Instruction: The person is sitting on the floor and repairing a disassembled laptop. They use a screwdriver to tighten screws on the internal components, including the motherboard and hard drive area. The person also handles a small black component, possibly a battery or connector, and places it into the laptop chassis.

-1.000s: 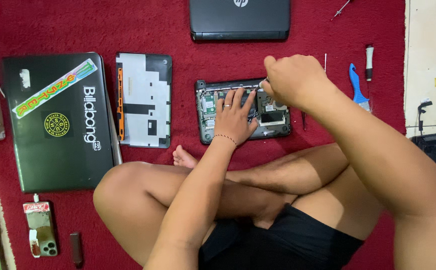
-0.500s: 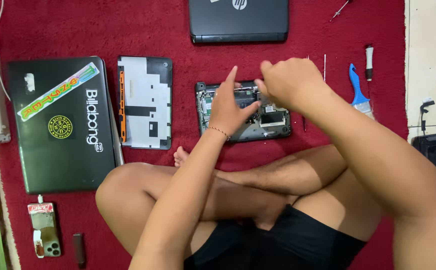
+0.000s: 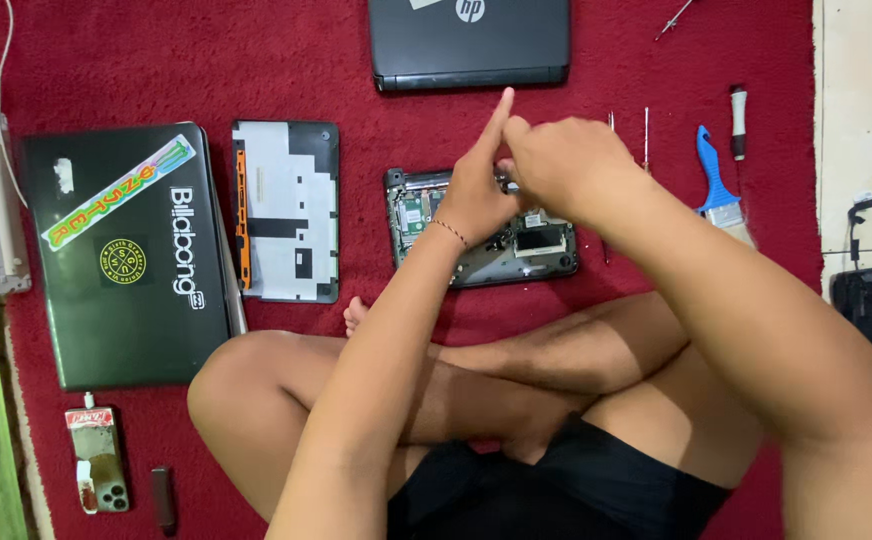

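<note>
A small opened laptop base (image 3: 546, 245) with bare circuit boards lies on the red carpet (image 3: 306, 60) in front of my crossed legs. Both my hands meet above its far edge. My left hand (image 3: 471, 200) is lifted off the base, with the index finger pointing up and the other fingers curled toward the right hand. My right hand (image 3: 566, 165) is closed, its fingertips touching the left hand's. Anything between the fingers is hidden.
A removed bottom cover (image 3: 286, 210) and a stickered black laptop (image 3: 126, 260) lie to the left. A closed black laptop (image 3: 468, 35) sits beyond. Thin screwdrivers (image 3: 645, 135), a blue brush (image 3: 718, 185) and a white-handled tool (image 3: 738, 120) lie right. A phone (image 3: 96, 460) lies near left.
My left hand has risen from lying flat on the opened base and come together with my right hand. The right hand has shifted slightly left and away from me.
</note>
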